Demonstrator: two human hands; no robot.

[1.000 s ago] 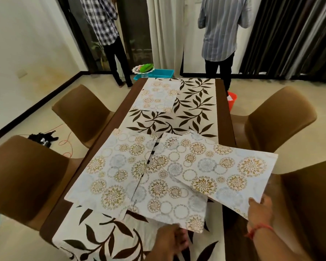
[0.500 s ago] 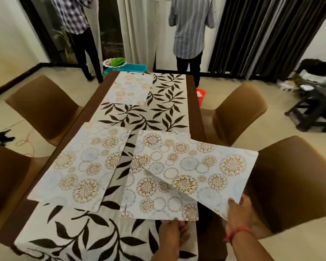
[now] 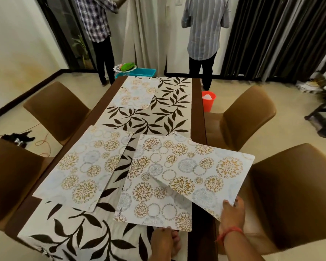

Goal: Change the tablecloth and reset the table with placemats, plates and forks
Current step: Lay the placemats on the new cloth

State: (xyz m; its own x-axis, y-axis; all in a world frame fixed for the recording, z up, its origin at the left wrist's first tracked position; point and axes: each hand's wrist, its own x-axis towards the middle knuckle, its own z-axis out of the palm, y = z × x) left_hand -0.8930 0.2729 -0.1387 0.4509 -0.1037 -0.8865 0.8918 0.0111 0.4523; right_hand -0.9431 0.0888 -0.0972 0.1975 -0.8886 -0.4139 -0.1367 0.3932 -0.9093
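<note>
Holding two placemats at the near right of the surface (image 3: 199,102), one in each hand.

The right hand (image 3: 232,213) pinches the near corner of the upper placemat (image 3: 201,166), which is tilted and hangs out past the right edge of the surface, over a brown chair (image 3: 297,189). The left hand (image 3: 165,240) touches the near edge of the lower placemat (image 3: 151,206) with its fingertips, and this placemat lies flat on the leaf-patterned tablecloth (image 3: 154,117), partly under the upper one. A third placemat (image 3: 83,166) lies on the near left side, and a fourth placemat (image 3: 137,92) lies at the far left end. Two persons stand beyond the far end, near the curtains (image 3: 147,31).
</note>
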